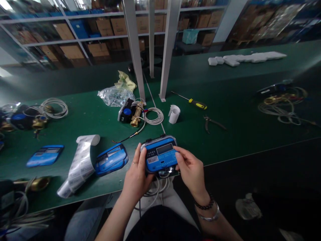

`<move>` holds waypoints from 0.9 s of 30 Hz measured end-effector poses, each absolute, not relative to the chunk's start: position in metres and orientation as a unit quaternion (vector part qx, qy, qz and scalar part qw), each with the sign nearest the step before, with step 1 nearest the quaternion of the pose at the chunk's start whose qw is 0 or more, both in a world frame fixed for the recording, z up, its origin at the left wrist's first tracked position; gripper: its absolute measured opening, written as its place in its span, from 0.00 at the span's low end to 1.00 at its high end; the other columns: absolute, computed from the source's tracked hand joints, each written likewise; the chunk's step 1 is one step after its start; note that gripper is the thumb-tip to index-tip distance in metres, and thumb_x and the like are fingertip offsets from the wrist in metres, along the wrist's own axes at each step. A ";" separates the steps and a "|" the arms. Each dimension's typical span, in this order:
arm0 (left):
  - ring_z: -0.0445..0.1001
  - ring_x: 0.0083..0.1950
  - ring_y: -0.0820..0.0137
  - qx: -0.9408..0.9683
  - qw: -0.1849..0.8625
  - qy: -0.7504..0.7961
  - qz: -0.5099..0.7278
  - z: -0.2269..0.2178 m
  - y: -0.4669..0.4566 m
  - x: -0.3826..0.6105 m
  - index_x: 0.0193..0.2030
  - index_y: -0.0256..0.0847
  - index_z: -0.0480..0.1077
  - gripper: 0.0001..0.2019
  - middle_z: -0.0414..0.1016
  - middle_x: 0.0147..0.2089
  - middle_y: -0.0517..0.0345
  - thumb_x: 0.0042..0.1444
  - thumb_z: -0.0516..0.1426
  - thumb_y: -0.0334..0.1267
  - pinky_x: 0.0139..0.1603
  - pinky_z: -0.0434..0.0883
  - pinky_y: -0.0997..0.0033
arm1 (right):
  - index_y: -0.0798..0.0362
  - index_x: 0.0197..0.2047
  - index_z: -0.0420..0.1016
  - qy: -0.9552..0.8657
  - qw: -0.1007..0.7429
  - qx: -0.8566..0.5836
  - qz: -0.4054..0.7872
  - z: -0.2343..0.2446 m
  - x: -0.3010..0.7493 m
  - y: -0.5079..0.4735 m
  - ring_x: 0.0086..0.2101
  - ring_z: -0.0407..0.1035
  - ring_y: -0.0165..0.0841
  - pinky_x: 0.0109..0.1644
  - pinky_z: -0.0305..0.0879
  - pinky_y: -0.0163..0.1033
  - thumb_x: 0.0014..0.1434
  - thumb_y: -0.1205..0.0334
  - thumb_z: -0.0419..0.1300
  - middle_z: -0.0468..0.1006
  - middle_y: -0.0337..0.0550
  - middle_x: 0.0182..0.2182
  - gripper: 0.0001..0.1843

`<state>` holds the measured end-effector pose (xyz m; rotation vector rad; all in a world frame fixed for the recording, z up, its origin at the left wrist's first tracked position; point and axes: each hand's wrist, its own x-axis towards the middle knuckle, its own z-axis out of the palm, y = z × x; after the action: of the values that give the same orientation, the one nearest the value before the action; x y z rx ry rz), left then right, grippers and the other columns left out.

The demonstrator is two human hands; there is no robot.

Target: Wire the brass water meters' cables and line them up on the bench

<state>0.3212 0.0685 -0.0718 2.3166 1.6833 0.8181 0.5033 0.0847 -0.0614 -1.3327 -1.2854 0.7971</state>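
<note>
1. Holding a blue-faced meter by its left end in the left hand.
2. Pinching at its right edge with the right hand.
3. Facing, beyond both hands, a brass-fitted unit and a white roll.
4. Having blue plates just left of the left hand.
5. Having a screwdriver and pliers beyond the right hand.

The green table bears a meter with coiled cable near its middle, a plastic bag just behind. To the right stand metal posts and a paper roll, then lie a screwdriver and pliers. Nearer the front edge, a label strip lies between two groups of blue plates. Other cabled meters lie at far left and right.
</note>
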 end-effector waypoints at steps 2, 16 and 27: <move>0.58 0.63 0.52 0.774 0.094 0.564 0.274 -0.072 0.069 0.320 0.68 0.47 0.28 0.51 0.44 0.68 0.35 0.45 0.58 0.24 0.48 0.73 0.62 | 0.55 0.43 0.75 -0.544 0.523 -0.563 0.337 -0.061 0.504 0.086 0.16 0.63 0.27 0.18 0.61 0.30 0.61 0.57 0.54 0.72 0.38 0.20 0.14; 0.45 0.68 0.52 0.686 0.205 0.631 0.299 -0.062 0.062 0.343 0.68 0.44 0.29 0.44 0.36 0.70 0.41 0.54 0.55 0.44 0.57 0.64 0.49 | 0.52 0.63 0.58 -0.749 0.241 -0.605 0.119 -0.036 0.525 0.108 0.27 0.68 0.40 0.31 0.66 0.42 0.62 0.59 0.48 0.74 0.46 0.26 0.26; 0.43 0.69 0.58 0.644 0.195 0.619 0.404 -0.077 0.066 0.352 0.68 0.40 0.38 0.34 0.41 0.69 0.42 0.59 0.51 0.41 0.65 0.54 0.52 | 0.53 0.66 0.48 -0.573 0.493 -0.452 0.474 -0.090 0.506 0.109 0.59 0.54 0.41 0.63 0.52 0.48 0.54 0.47 0.60 0.56 0.52 0.62 0.42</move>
<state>0.3522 0.0660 -0.0770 1.8050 1.7362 1.1327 0.5058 0.1089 -0.0898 -1.0967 -1.3900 1.1505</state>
